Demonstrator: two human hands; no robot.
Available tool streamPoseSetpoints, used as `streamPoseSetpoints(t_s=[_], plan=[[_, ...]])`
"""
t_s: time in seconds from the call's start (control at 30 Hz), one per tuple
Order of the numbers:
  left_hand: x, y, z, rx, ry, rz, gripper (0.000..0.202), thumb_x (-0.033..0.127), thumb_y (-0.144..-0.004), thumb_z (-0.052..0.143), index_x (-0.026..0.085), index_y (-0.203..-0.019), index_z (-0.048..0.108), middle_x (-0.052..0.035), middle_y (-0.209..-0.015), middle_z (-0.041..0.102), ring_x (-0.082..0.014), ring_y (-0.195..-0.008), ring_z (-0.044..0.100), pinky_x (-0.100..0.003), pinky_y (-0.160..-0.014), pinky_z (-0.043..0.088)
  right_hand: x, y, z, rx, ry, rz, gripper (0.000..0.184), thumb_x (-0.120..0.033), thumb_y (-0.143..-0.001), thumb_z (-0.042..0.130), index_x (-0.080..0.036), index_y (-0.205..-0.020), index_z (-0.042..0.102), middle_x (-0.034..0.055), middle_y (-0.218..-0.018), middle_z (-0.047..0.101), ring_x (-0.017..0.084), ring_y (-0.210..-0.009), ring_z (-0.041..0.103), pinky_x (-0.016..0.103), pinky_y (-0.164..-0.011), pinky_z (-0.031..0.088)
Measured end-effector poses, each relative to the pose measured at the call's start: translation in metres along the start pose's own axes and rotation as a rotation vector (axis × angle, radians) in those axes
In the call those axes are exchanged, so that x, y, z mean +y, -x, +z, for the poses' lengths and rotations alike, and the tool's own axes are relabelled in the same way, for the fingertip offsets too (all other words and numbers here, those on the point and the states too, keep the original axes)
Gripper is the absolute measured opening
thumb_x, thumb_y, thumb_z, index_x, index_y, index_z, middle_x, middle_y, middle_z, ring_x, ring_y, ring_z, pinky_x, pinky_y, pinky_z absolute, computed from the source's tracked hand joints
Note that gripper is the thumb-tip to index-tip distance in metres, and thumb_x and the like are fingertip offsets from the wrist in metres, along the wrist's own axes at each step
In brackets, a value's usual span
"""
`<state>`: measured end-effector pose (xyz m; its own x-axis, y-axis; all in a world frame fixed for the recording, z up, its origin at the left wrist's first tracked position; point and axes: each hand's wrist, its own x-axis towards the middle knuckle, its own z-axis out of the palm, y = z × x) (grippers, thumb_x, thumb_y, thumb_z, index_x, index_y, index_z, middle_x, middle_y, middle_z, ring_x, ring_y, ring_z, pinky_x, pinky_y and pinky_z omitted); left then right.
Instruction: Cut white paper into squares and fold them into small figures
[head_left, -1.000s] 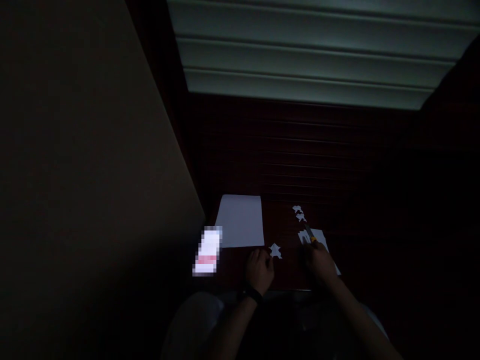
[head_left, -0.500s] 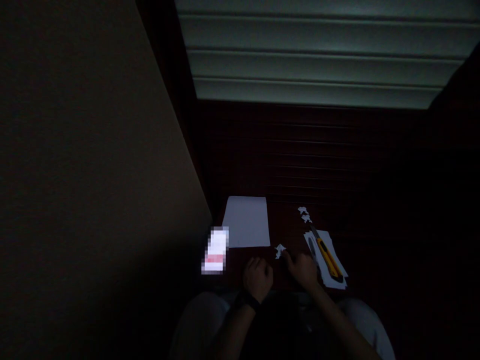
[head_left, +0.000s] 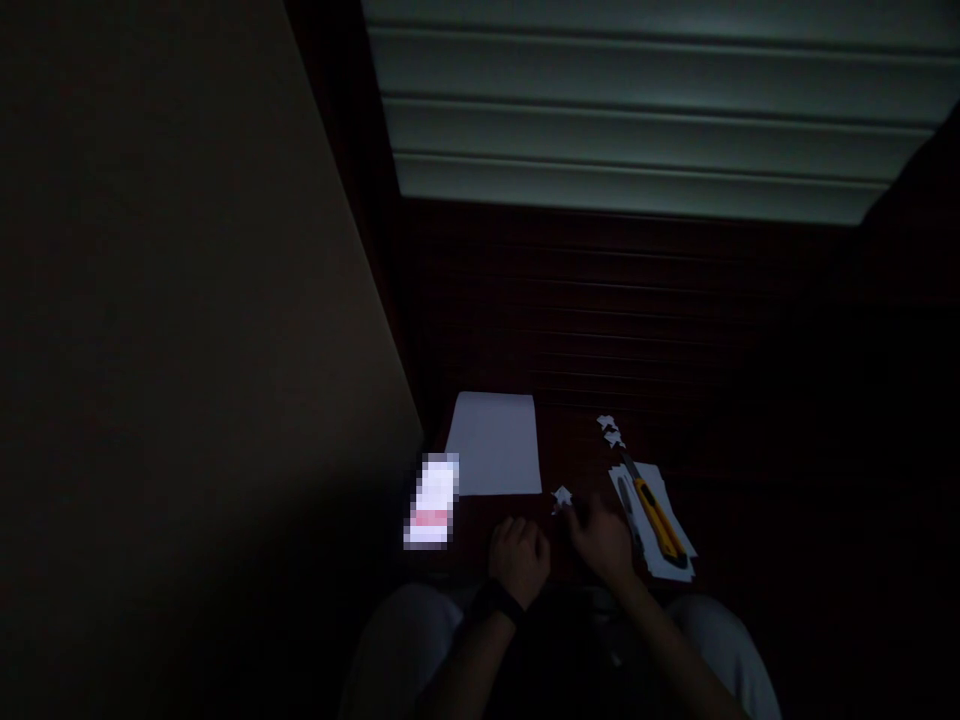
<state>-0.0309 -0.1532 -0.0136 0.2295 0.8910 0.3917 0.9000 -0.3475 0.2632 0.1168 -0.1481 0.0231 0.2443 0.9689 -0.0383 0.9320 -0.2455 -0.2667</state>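
Head view — spiky white paper (head_left: 562, 496); left fingers (head_left: 516, 532) curled together, right fingers (head_left: 574, 522) — pinch unclear.

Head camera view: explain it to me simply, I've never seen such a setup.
There is no machine here, just a person's bare hands, seen from a camera on their head looking forward and down. On the dark table lie a large white sheet, a pixelated bright rectangle, two small white pieces, and a paper stack carrying a yellow cutter. The left hand rests loosely curled, nothing visible in it. The right hand has its fingertips at a small paper shape; it's too dark to tell whether they grip it.
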Motion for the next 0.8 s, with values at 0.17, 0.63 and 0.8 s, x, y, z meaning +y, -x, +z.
streamPoseSetpoints(t_s=[0.17, 0.63, 0.8], plan=[[0.001, -0.001, -0.004, 0.0, 0.005, 0.004, 0.014, 0.016, -0.079, 0.047, 0.019, -0.071, 0.059, -0.0068, -0.075, 0.056, -0.0215, -0.078, 0.05, -0.036, -0.077, 0.037, -0.023, -0.007, 0.003, 0.037, 0.108, 0.01, 0.057, -0.058, -0.087, 0.02, -0.011, -0.107, 0.045, 0.0189, -0.087, 0.063, 0.029, -0.076, 0.064, 0.036, -0.064, 0.042], [0.002, -0.004, 0.0, -0.022, -0.02, -0.012, 0.013, 0.018, -0.078, 0.048, 0.019, -0.072, 0.059, -0.0075, -0.079, 0.058, -0.0237, -0.082, 0.051, -0.04, -0.08, 0.037, 0.007, -0.058, -0.021, -0.084, 0.218, -0.335, 0.021, -0.024, -0.086, 0.045, -0.02, -0.103, 0.056, 0.0111, -0.106, 0.056, 0.022, -0.083, 0.062, 0.027, -0.066, 0.043], [0.002, -0.007, 0.001, -0.032, -0.024, -0.016, 0.013, 0.017, -0.079, 0.048, 0.02, -0.073, 0.06, -0.007, -0.077, 0.058, -0.0235, -0.081, 0.051, -0.04, -0.08, 0.037, 0.015, -0.1, -0.03, -0.103, 0.236, -0.389, 0.024, -0.014, -0.084, 0.044, -0.018, -0.104, 0.058, 0.0118, -0.108, 0.057, 0.021, -0.086, 0.061, 0.027, -0.069, 0.043]])
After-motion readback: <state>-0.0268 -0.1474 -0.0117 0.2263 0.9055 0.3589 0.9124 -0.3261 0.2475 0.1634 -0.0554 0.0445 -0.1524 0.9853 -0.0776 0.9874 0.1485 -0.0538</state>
